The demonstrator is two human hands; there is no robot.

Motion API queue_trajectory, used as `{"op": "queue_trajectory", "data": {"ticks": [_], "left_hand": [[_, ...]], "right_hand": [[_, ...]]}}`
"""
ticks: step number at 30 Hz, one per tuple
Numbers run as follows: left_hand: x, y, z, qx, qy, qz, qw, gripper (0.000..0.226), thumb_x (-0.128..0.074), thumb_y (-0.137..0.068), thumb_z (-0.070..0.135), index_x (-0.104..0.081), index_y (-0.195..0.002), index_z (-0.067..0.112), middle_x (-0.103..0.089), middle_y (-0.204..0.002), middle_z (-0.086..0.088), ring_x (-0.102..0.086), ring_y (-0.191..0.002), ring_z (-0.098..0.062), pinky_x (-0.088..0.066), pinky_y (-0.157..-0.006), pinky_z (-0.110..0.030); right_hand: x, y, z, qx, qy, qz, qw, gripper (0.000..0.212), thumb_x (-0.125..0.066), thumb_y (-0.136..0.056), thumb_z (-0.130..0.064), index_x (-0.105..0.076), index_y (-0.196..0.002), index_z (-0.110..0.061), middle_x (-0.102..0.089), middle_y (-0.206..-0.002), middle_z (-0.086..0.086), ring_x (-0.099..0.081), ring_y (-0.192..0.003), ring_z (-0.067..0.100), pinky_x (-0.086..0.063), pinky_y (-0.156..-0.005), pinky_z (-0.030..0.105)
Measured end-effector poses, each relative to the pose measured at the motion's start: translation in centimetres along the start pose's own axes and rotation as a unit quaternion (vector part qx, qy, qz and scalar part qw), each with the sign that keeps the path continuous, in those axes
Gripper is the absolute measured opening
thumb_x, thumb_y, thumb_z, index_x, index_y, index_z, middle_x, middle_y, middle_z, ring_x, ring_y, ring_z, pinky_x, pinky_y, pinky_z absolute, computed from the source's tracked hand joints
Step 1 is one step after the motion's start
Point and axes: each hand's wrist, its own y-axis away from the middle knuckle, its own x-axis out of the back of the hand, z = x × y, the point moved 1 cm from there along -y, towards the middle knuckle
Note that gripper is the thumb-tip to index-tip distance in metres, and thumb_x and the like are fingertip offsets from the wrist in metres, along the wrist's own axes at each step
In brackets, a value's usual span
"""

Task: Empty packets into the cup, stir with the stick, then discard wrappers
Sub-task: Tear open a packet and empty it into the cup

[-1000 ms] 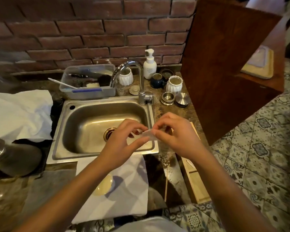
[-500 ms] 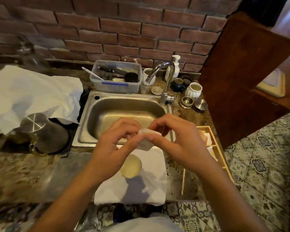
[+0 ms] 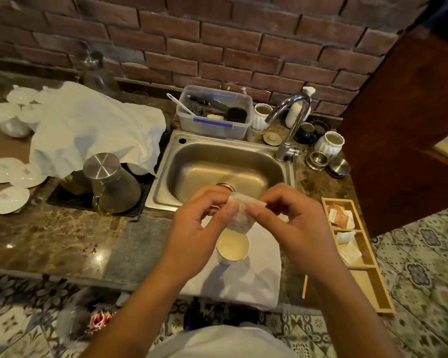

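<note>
Taking the cup as the landmark: far to its left on the surface stands a steel-lidded jar, with white plates farther left. The cup sits on a white cloth and holds pale liquid. Directly above it, the left hand pinches the left side of a small clear packet between thumb and curled fingers, a closed grip. The right hand pinches the packet's right upper edge the same way. Behind the cup lies the steel sink. To the cup's right a thin wooden stick lies on the surface, and beyond it a wooden tray holds more packets.
</note>
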Motion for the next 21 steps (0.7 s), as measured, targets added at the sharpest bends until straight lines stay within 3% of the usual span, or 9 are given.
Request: {"op": "queue_trajectory", "data": {"ticks": [2, 5, 9, 12, 16, 21], "left_hand": [[0.2, 0.3, -0.3, 0.015, 0.007, 0.004, 1.0, 0.016, -0.062, -0.096, 0.02, -0.075, -0.101, 0.012, -0.069, -0.102, -0.001, -0.067, -0.099, -0.023, -0.056, -0.085, -0.04], [0.7, 0.8, -0.6, 0.015, -0.003, -0.004, 1.0, 0.017, -0.059, -0.097, 0.028, -0.074, -0.093, 0.021, -0.067, -0.094, 0.003, -0.066, -0.088, -0.019, -0.054, -0.078, -0.04], [1.1, 1.1, -0.6, 0.028, -0.04, -0.084, 0.995, 0.023, -0.053, -0.098, 0.037, -0.068, -0.089, 0.022, -0.064, -0.078, 0.005, -0.06, -0.07, -0.013, -0.051, -0.064, -0.041], [1.3, 1.2, -0.8, 0.051, -0.035, -0.116, 0.991, 0.022, -0.054, -0.098, 0.036, -0.068, -0.089, 0.022, -0.065, -0.073, 0.012, -0.059, -0.067, -0.007, -0.05, -0.062, -0.033], [1.7, 1.2, -1.1, 0.065, -0.005, -0.12, 0.991, 0.019, -0.055, -0.1, 0.027, -0.068, -0.09, 0.018, -0.064, -0.075, 0.011, -0.058, -0.069, -0.009, -0.047, -0.063, -0.029], [2.2, 1.3, -1.3, 0.043, -0.103, -0.19, 0.975, 0.023, -0.049, -0.101, 0.037, -0.065, -0.092, 0.023, -0.054, -0.066, 0.009, -0.051, -0.061, -0.006, -0.041, -0.057, -0.027]], "right_hand": [[-0.4, 0.2, 0.1, -0.005, -0.046, -0.026, 0.999, 0.012, -0.073, -0.088, -0.028, -0.076, -0.091, -0.016, -0.07, -0.083, -0.003, -0.064, -0.076, 0.018, -0.052, -0.066, 0.027], [-0.7, 0.2, 0.6, -0.014, 0.004, -0.06, 0.998, 0.019, -0.071, -0.089, -0.036, -0.078, -0.095, -0.019, -0.072, -0.087, -0.006, -0.066, -0.08, 0.018, -0.053, -0.068, 0.031], [-0.6, -0.1, 0.0, -0.038, 0.027, -0.158, 0.986, 0.018, -0.071, -0.092, -0.033, -0.072, -0.106, -0.022, -0.073, -0.091, -0.006, -0.069, -0.085, 0.018, -0.058, -0.073, 0.037], [-0.4, -0.7, -0.2, -0.021, 0.041, -0.213, 0.976, 0.008, -0.069, -0.096, -0.023, -0.068, -0.097, -0.016, -0.07, -0.083, -0.002, -0.067, -0.076, 0.018, -0.056, -0.069, 0.042], [-0.5, -0.7, 0.2, -0.022, -0.02, -0.206, 0.978, 0.006, -0.068, -0.097, -0.014, -0.066, -0.095, -0.009, -0.068, -0.079, 0.003, -0.065, -0.073, 0.024, -0.053, -0.065, 0.036], [-0.5, -0.7, 0.4, -0.057, -0.011, -0.274, 0.96, 0.013, -0.064, -0.1, -0.021, -0.066, -0.096, -0.009, -0.068, -0.077, 0.005, -0.065, -0.07, 0.017, -0.052, -0.064, 0.027]]}}
